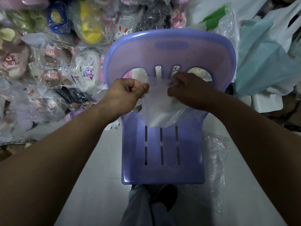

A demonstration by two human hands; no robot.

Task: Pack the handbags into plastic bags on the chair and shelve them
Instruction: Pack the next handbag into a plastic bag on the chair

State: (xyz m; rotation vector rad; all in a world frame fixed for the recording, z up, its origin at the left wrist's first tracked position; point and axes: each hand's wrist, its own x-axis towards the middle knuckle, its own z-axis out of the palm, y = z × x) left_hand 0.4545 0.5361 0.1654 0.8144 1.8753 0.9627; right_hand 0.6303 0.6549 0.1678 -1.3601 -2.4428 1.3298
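A left hand and a right hand, fingers curled, pinched the mouth of a clear plastic bag on a purple plastic chair. The white handbag inside showed dimly, its beaded chain half hidden. Wrapped goods blurred behind.

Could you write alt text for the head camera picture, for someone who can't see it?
A person's left hand and right hand pinch the top of a clear plastic bag holding a white handbag on a purple chair. Heaps of wrapped goods lie to the left.
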